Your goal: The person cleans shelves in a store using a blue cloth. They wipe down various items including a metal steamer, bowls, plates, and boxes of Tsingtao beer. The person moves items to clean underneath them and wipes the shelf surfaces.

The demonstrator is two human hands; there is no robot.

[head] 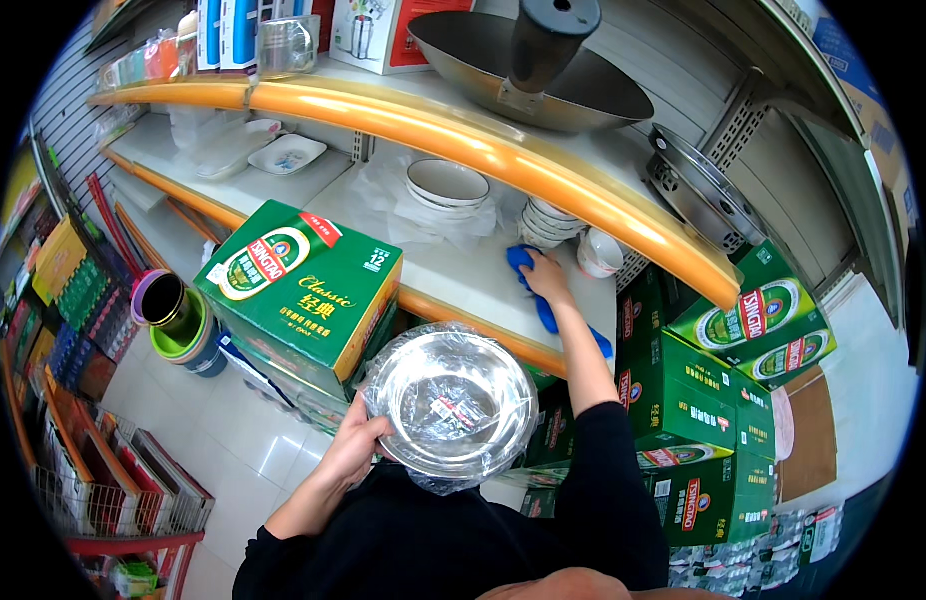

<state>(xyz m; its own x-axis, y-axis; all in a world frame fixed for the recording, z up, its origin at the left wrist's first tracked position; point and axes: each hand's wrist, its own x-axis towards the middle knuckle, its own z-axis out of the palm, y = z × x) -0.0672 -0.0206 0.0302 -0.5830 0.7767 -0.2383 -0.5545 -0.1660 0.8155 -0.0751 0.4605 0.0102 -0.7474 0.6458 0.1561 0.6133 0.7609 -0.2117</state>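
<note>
My left hand [358,439] grips the rim of a shiny metal basin [463,465] wrapped in clear plastic, held in front of my body. A label shows through the wrap in its middle. Reaching forward, my right hand [545,276] presses a blue cloth [544,311] on the white lower shelf [463,270]. Part of the cloth trails toward the shelf's front edge. Just beyond that hand stand stacked bowls [549,221] and a patterned white bowl [600,253]. Farther left, oval white dishes [448,184] are stacked on crumpled plastic wrap.
A green Tsingtao carton [298,277] stands at the shelf front, left of the basin. More beer cartons [688,390] are piled on the right. Above, the orange-edged upper shelf [403,112] holds a wok [530,75]. Nested buckets [189,337] sit on the tiled floor.
</note>
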